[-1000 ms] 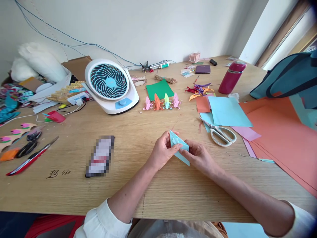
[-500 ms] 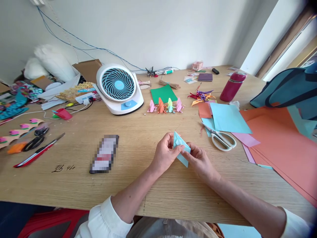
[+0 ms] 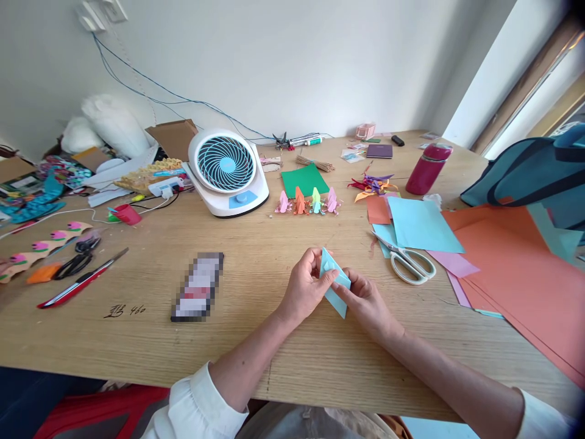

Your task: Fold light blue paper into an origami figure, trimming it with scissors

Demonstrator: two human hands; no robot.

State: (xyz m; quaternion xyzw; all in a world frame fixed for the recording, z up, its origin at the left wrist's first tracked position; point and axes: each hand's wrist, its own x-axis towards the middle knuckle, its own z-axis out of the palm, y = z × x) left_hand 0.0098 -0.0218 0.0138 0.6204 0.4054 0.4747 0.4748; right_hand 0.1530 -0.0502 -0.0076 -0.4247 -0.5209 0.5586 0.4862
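Blue paper: we hold the small folded piece (image 3: pixel 339 303) up between both hands, over the near part of the desk (image 3: pixel 256 244); its lower point is now turned more steeply downward than a second ago.
Left hand: ours (image 3: pixel 307 286) pinches the paper's upper left side, thumb across the front.
Right hand: ours (image 3: pixel 368 302) pinches the right edge, its thumb close beside the left one.
Folding: we judge this a slight turn of the piece within the same grip; we see no clear new fold, so the work seems little further on.
View: our head has shifted a little, showing more wall.
Paper figures: the row (image 3: pixel 300 202) stands beyond our hands, unmoved.
Scissors: the pair (image 3: pixel 398 250) lies untouched to our right.
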